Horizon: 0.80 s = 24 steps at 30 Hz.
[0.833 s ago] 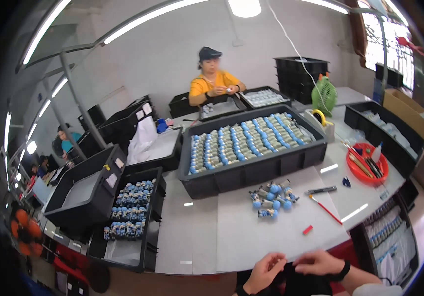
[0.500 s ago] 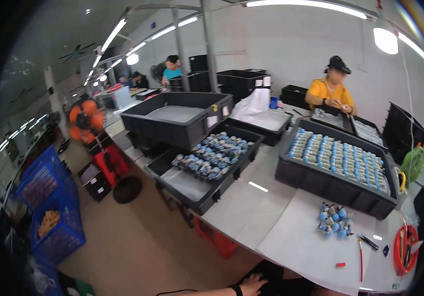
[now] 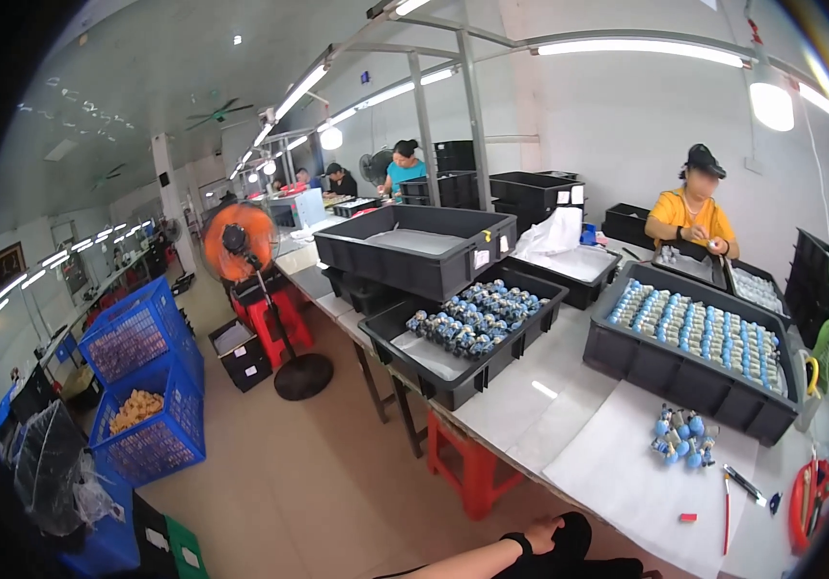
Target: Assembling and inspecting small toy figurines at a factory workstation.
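Note:
My left hand, with a black band at the wrist, shows at the bottom edge, its forearm coming in from the lower left. It lies against a black object near the table's front edge; the fingers are hidden, so the grip is unclear. My right hand is out of view. Farther right on the table, a small heap of blue and white parts sits on a white sheet. Behind the heap stands a long black tray filled with rows of the same parts.
A second black tray with blue parts and an empty grey bin stand further left. A person in yellow works across the table. On the floor are a red stool, an orange fan and blue crates.
The view has swung left, from the table in front of me to the aisle and floor. Both hands were on the black object earlier; now only the left one shows.

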### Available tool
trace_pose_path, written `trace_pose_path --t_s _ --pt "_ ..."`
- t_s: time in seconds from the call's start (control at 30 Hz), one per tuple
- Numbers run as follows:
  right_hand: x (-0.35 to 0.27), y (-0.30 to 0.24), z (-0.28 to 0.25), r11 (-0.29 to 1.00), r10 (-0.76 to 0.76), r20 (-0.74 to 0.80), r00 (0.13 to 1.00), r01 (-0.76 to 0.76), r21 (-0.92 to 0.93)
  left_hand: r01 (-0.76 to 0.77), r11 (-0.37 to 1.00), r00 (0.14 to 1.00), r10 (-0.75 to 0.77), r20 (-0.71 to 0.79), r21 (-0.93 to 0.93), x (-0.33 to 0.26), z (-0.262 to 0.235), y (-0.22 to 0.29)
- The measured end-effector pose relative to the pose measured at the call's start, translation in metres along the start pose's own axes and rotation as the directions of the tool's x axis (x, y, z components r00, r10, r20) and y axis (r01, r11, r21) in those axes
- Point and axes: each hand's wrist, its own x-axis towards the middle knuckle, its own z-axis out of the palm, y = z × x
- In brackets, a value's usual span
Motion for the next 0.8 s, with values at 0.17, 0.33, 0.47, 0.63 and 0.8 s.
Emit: trace_pose_path --t_s 0.17,0.33,0.47,0.63,0.8 --pt "-0.053 -0.114 -0.034 0.959 0.27 -0.031 0.962 -0.265 0.099 -0.071 0.997 0.995 0.07 0.068 0.025 0.003 0.012 0.002" --pt "-0.083 -0.153 -0.057 0.97 0.224 0.015 0.975 -0.221 -0.1 -0.03 0.931 0.975 -0.052 0.215 0.363 -0.01 -0.013 0.043" --pt "-0.117 -0.188 -0.07 0.855 0.07 0.228 0.971 0.06 -0.515 -0.115 0.933 0.939 -0.009 0.343 0.34 -0.039 -0.02 0.028" --pt "-0.203 -0.248 -0.086 0.997 0.019 0.355 0.935 0.009 -0.077 -0.247 0.914 0.953 0.169 0.252 0.321 -0.095 -0.031 0.029" --pt "-0.228 -0.228 -0.073 0.995 -0.033 0.666 0.745 0.091 -0.052 -0.353 0.928 0.87 0.279 0.406 0.119 -0.145 -0.067 0.045"
